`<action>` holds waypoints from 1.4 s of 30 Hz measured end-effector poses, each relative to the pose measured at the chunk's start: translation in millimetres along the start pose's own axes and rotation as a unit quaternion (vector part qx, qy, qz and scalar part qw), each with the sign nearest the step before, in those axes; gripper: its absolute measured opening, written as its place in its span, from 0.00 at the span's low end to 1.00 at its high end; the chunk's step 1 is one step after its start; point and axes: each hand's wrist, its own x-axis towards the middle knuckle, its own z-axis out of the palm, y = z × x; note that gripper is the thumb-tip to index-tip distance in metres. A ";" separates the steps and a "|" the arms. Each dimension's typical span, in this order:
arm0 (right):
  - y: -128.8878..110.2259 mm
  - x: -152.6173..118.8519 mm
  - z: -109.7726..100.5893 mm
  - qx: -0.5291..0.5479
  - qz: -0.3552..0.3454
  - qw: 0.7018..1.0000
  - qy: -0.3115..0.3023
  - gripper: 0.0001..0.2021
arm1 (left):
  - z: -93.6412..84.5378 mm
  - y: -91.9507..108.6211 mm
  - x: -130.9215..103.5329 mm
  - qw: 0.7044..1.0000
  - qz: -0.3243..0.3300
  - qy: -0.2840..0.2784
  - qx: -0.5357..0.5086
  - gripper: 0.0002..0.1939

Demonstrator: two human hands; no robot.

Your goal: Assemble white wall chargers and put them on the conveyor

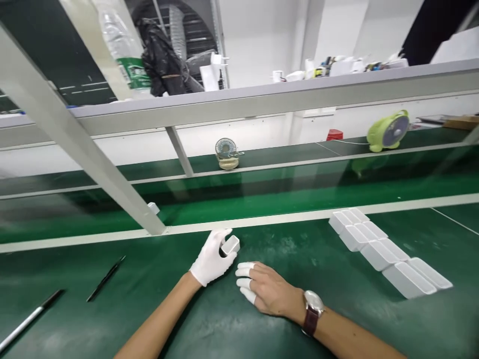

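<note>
My left hand (212, 259), in a white glove, is closed around a small white block-shaped piece (231, 245) just above or on the green work surface; I cannot tell which. Its thumb and fingers grip the piece from opposite sides. To the right, my right hand (266, 289) wears white finger cots and has its fingers stretched out, holding nothing. It lies low over the surface, apart from the white piece. A wristwatch (313, 302) with a brown strap is on the right wrist.
Rows of translucent white boxes (391, 253) stand on the right. At the left lie a black pen (106, 278) and a silver-and-black marker-like stick (32, 319). A slanted metal post (86, 144) rises at left. Beyond the green belt (269, 194) stand a small fan (227, 153) and a lime-green fan (389, 132).
</note>
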 end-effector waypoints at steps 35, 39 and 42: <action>-1.9 -8.6 17.2 -0.088 -0.041 0.995 -0.009 0.16 | -10.7 -6.6 -19.7 0.940 -0.134 -0.192 -0.249 0.43; 5.1 -20.4 26.9 -0.095 -0.034 0.995 -0.019 0.13 | -5.6 -7.6 -17.7 0.933 -0.203 -0.149 -0.257 0.41; 6.3 -21.9 28.4 -0.099 -0.043 0.994 -0.015 0.14 | -6.4 -5.8 -14.8 0.918 -0.266 -0.143 -0.259 0.46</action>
